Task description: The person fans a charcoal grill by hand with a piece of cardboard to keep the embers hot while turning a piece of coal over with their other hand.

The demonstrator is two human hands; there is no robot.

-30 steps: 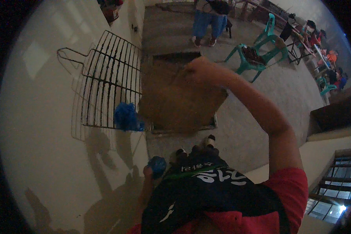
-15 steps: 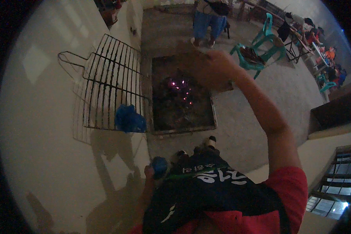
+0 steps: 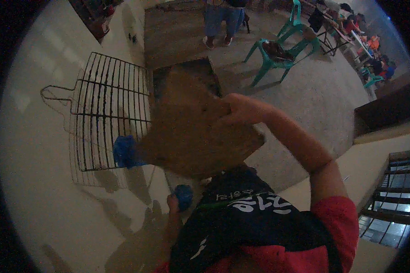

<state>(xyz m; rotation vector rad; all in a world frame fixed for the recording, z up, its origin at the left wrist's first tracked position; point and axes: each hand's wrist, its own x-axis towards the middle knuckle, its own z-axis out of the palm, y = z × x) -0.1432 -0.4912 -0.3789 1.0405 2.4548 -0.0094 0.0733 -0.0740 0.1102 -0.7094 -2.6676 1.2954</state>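
A piece of brown cardboard (image 3: 191, 132), slightly blurred, is gripped at its right edge by my right hand (image 3: 243, 109). It hangs over a dark rectangular charcoal tray (image 3: 215, 75) on the floor and covers most of it, the glowing coals included. Low at my left side, my left hand (image 3: 172, 203) is closed on a crumpled blue bundle (image 3: 184, 194), perhaps plastic. To the left of the tray, a wire grill rack (image 3: 93, 113) with a looped handle leans against the wall. Another crumpled blue plastic piece (image 3: 124, 151) is at the rack's lower right corner.
A pale wall (image 3: 36, 136) runs along my left. Beyond the tray stands a person in jeans (image 3: 221, 22). A green plastic chair (image 3: 278, 54) with something dark on its seat is at the far right. Several people sit farther back, and a barred window (image 3: 389, 204) is at right.
The cardboard in my right hand has swung down and toward me, now hiding the glowing coals. The view has shifted somewhat; my left hand stays low with the blue bundle.
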